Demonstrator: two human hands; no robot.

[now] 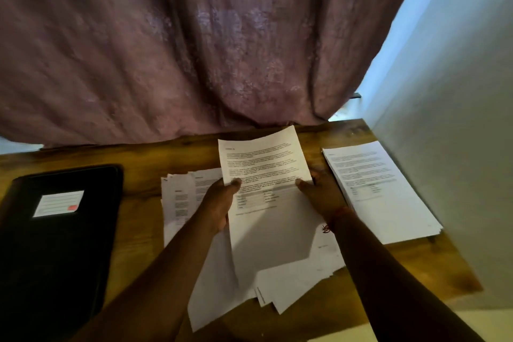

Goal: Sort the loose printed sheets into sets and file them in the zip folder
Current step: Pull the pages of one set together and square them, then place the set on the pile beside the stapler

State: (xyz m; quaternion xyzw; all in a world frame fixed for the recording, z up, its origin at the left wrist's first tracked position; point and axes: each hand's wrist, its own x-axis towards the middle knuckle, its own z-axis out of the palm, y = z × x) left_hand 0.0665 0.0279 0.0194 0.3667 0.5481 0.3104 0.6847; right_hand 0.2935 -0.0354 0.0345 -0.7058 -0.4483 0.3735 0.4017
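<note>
Printed white paper sheets (266,203) are what we are sorting, and in the head view, the only view we have, we are in the middle of the sorting step. We hold one white sheet with black text and a small table, raised a little above the loose untidy pile of white sheets (222,280) that lies in the centre of the brown wooden table (144,172).

Our left hand (219,203) grips the left edge of the raised sheet, the thumb lies on top of the paper and the other fingers are curled under it. Our right hand (322,194) holds the right edge in the same manner, thumb on the printed face, fingers behind; a thin reddish thread is around this wrist. Neither hand is spread flat; both pinch the paper.

To the right, near the pale wall, a neat stack of printed white sheets (388,197) lies on the table, well apart from the loose pile. It looks like a set already begun. The black rectangular zip folder with a white label (58,230) lies closed at the left part of the table, not touched.

We judge that the next move needs reading the heading of the held sheet and then placing it squarely on the matching set. Filing is not yet started.
</note>
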